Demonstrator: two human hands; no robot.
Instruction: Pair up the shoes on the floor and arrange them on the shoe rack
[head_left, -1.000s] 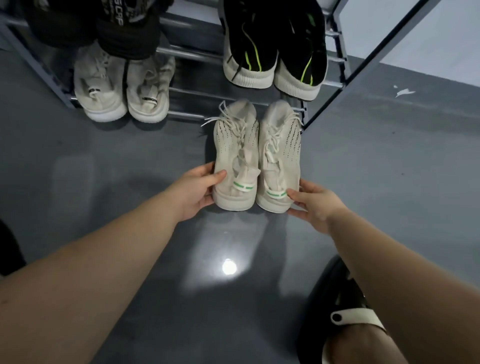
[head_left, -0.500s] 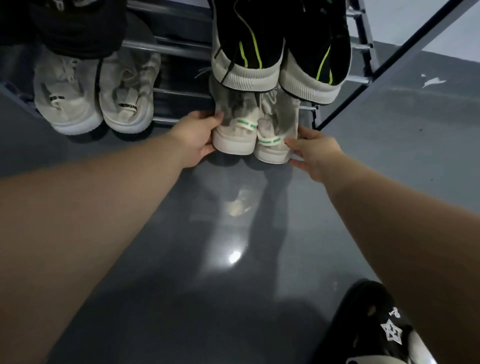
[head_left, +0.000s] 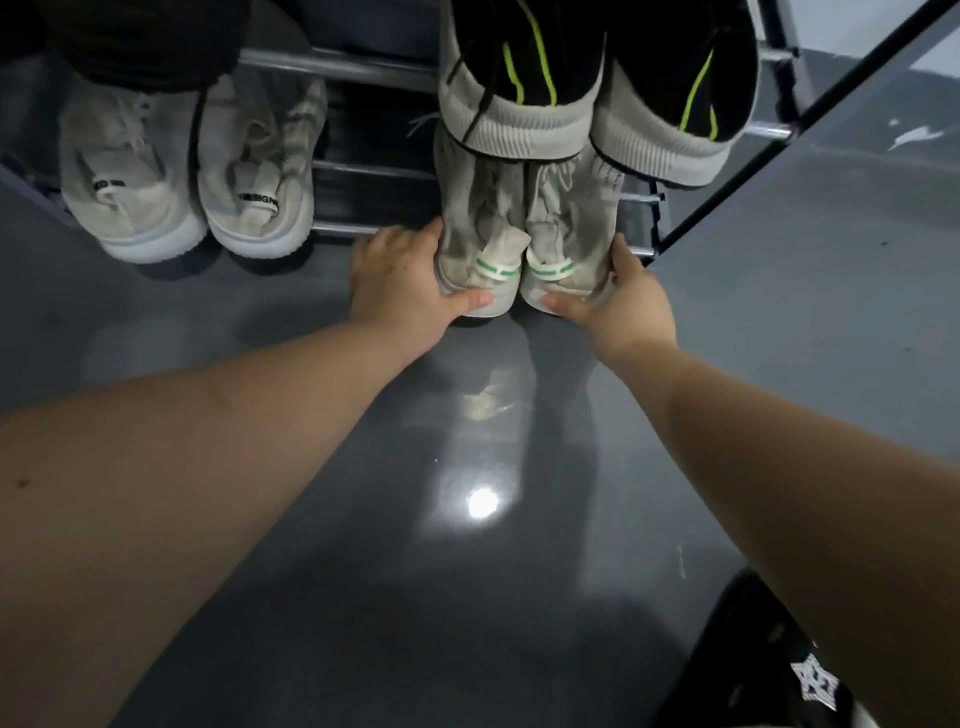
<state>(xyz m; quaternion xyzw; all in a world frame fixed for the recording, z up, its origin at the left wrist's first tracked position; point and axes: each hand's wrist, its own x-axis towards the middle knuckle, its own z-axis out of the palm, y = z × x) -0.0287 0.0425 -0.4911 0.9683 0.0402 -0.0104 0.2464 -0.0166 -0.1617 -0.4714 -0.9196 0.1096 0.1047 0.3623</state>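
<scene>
Grey floor (head_left: 260, 467) below me. My left hand (head_left: 402, 283) cups the left cream sneaker (head_left: 480, 239), fingers along its side, thumb curled across the heel. My right hand (head_left: 623, 301) grips the right cream sneaker (head_left: 569, 234) likewise. Both sneakers sit together on the shoe rack's (head_left: 343, 67) bottom rails, under black-and-green shoes (head_left: 597, 78).

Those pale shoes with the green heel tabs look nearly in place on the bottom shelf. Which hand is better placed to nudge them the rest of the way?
Neither alone: the left hand grips the left shoe and the right hand the right shoe, thumbs at the heels. Probably both push together.
</scene>
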